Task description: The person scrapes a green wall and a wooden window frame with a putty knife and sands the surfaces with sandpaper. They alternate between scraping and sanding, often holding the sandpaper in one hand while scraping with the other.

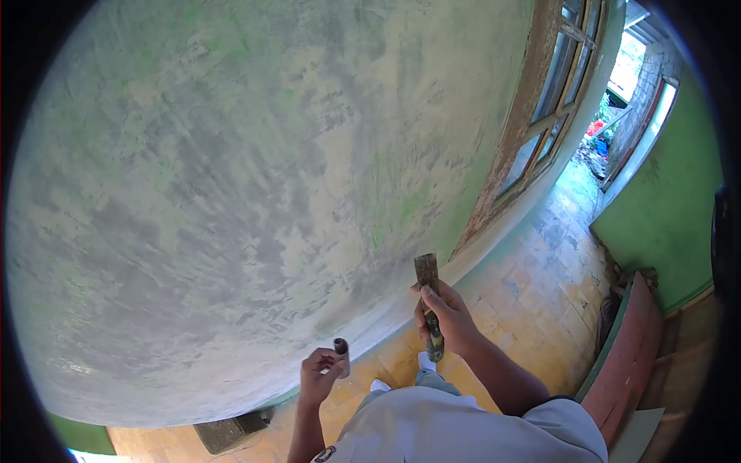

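My right hand is closed round a scraper-like tool with a flat, dirty blade pointing up and a worn, mottled handle below. In my left hand is a small cylindrical object with a dark round end, pinched between thumb and fingers. Both hands are apart, in front of my body and near the lower part of the wall. Patchy grey and whitish plaster covers the wall, with green paint showing through.
A wood-framed window is set in the wall at the right. A dark box-like container sits on the tiled floor at the lower left. Reddish boards lean by the green wall, near an opening to the outside.
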{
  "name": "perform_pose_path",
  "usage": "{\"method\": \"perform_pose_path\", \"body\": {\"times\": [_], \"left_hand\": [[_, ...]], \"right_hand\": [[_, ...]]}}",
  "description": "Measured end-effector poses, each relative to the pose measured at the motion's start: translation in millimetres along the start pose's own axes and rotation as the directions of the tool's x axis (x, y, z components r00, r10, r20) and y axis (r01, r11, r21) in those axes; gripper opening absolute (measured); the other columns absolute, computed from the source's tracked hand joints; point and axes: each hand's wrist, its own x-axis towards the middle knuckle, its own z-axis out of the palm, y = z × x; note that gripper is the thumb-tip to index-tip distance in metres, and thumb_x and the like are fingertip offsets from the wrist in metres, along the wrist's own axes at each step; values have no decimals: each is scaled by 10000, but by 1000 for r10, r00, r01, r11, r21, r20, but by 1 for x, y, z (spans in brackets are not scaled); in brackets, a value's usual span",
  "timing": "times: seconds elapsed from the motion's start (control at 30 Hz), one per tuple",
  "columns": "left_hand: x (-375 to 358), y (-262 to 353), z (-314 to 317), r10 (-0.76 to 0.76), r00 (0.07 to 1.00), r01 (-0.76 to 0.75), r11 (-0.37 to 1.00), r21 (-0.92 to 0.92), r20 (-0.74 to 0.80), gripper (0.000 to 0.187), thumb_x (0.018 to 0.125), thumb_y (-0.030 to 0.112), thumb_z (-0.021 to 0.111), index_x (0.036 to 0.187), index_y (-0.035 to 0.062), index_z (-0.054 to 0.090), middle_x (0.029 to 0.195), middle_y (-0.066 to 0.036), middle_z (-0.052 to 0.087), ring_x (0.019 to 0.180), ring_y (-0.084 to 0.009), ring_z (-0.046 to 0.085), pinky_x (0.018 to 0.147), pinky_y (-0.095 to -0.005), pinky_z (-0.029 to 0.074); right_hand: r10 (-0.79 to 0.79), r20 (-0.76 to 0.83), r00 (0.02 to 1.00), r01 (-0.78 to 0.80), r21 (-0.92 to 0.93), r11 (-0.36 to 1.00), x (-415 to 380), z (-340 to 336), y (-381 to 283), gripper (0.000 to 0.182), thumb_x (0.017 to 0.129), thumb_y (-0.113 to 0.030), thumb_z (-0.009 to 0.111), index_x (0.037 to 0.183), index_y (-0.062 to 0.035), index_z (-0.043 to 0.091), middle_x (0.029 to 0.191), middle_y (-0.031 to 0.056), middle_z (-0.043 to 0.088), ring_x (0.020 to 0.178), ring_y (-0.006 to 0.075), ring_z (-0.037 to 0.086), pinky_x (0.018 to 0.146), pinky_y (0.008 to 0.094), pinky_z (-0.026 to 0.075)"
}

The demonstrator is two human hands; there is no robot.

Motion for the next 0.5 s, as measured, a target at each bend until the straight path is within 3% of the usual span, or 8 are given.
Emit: {"method": "perform_pose_path", "body": {"times": [0.07, 0.13, 0.23, 0.33, 0.5], "left_hand": [[-8, -1, -13, -10, 994, -6, 989, -151, -107, 173, 755, 59, 686, 860, 23, 554, 739, -20, 606, 685, -86, 586, 622, -221, 465], [-12, 6, -21, 49, 979, -79, 986, -149, -196, 191, 757, 88, 701, 822, 32, 531, 722, -8, 583, 668, -64, 558, 610, -208, 443], [-16, 14, -28, 86, 969, -131, 974, -187, -231, 205, 756, 100, 711, 822, 32, 529, 712, 4, 566, 651, -55, 535, 597, -204, 428], [-15, 19, -33, 160, 949, -199, 972, -126, -272, 213, 760, 111, 713, 814, 31, 523, 708, 8, 554, 625, -52, 514, 577, -201, 413], [-23, 28, -35, 205, 910, -284, 942, -180, -360, 202, 778, 109, 695, 793, 30, 510, 661, -1, 550, 577, -53, 505, 543, -201, 401]], "right_hand": [[59, -37, 998, -58, 5, 998, -1, 4, -4, 259, 933, -324, 449, 900, -73, 501, 579, 37, 479, 414, 118, 446, 431, 267, 394], [71, -21, 997, -72, -75, 995, 8, 8, -8, 292, 928, -360, 450, 817, -90, 455, 556, 18, 443, 390, 102, 398, 408, 267, 363], [35, -32, 999, -36, -43, 998, 32, 25, -43, 325, 923, -390, 450, 774, -103, 419, 531, 1, 408, 366, 99, 361, 400, 277, 357], [54, -39, 998, -52, 40, 998, 27, 22, -36, 332, 918, -407, 454, 776, -109, 425, 521, -4, 396, 352, 100, 349, 400, 283, 360], [149, -66, 987, -153, -59, 986, 2, 19, -22, 351, 906, -429, 471, 768, -110, 421, 516, -7, 391, 352, 98, 361, 394, 284, 362]]}}
